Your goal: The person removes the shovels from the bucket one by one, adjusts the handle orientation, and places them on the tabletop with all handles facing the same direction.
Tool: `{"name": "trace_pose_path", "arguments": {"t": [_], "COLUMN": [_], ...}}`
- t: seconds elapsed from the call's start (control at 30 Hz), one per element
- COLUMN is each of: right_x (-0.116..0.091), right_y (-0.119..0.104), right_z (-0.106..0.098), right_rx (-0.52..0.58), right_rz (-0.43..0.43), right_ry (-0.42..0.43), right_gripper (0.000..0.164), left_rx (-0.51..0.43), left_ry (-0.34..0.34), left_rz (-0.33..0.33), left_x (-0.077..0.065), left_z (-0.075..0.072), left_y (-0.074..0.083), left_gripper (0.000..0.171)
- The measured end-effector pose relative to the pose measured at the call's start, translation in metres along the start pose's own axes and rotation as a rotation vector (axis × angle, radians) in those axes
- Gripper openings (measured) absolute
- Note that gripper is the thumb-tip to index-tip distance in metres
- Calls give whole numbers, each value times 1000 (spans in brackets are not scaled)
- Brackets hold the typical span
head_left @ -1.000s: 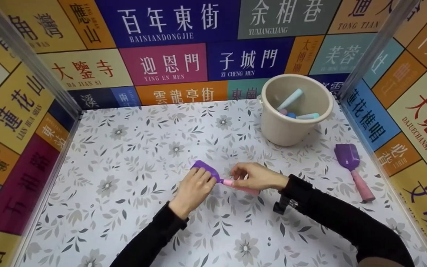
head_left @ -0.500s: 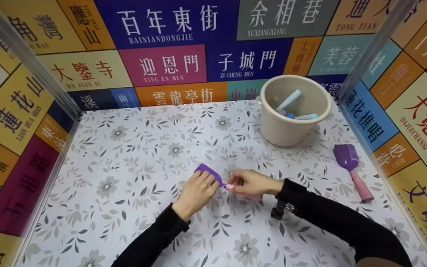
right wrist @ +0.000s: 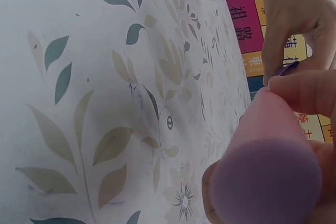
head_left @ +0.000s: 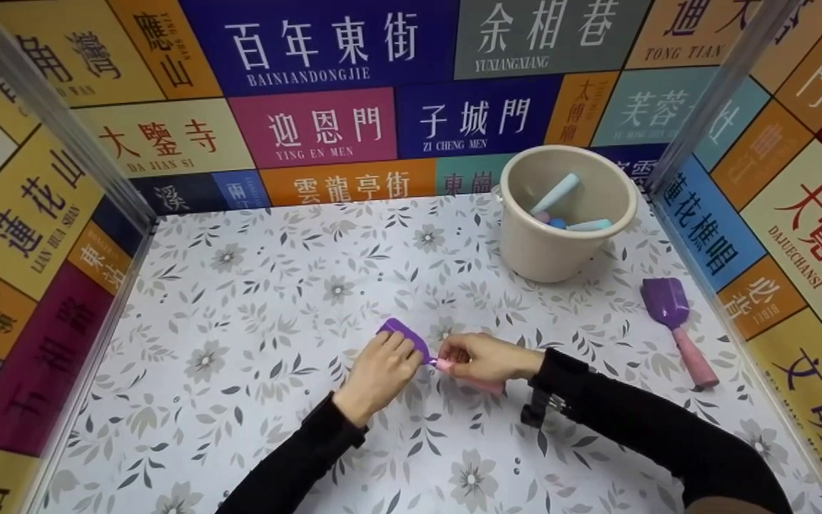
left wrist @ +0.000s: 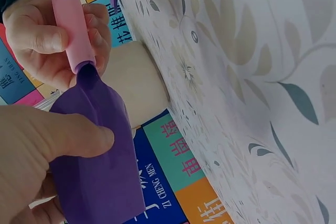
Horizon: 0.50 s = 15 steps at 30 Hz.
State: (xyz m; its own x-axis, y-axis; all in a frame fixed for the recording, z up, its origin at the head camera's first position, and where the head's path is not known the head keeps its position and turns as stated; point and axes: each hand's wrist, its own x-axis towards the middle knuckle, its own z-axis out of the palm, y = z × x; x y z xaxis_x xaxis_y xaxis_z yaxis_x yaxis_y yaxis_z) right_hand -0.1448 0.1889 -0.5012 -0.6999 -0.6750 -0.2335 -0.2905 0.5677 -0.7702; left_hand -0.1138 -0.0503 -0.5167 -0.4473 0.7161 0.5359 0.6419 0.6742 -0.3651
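Left hand (head_left: 379,373) pinches the purple blade (left wrist: 100,177), right hand (head_left: 486,355) grips the pink handle (left wrist: 72,22); uneven twisting could make either grip slip, tbh.

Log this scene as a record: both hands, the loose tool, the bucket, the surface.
left hand: holds a purple shovel blade
right hand: holds the pink cylindrical handle joined to that blade
lying loose: second purple-bladed, pink-handled shovel, at the right
container: round beige bucket, upright, with pale-blue sticks inside
surface: white, printed with flowers and leaves
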Motion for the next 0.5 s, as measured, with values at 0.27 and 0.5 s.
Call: {"name": "trace_pose_path", "arguments": {"t": [0.27,0.5], "right_x": [-4,-6], "right_y": [-3,-3], "right_z": [-2,-1], "right_rx": [-43,-57], "right_rz": [-22,-12], "right_ry": [8,28], "right_gripper": [13,16], "left_rx": [-22,-68], "left_ry": [31,58], "left_rz": [-4,-11], "left_x": [1,1], "left_z": [0,-1], "left_y": [-1,-1], "left_gripper": [15,18]}}
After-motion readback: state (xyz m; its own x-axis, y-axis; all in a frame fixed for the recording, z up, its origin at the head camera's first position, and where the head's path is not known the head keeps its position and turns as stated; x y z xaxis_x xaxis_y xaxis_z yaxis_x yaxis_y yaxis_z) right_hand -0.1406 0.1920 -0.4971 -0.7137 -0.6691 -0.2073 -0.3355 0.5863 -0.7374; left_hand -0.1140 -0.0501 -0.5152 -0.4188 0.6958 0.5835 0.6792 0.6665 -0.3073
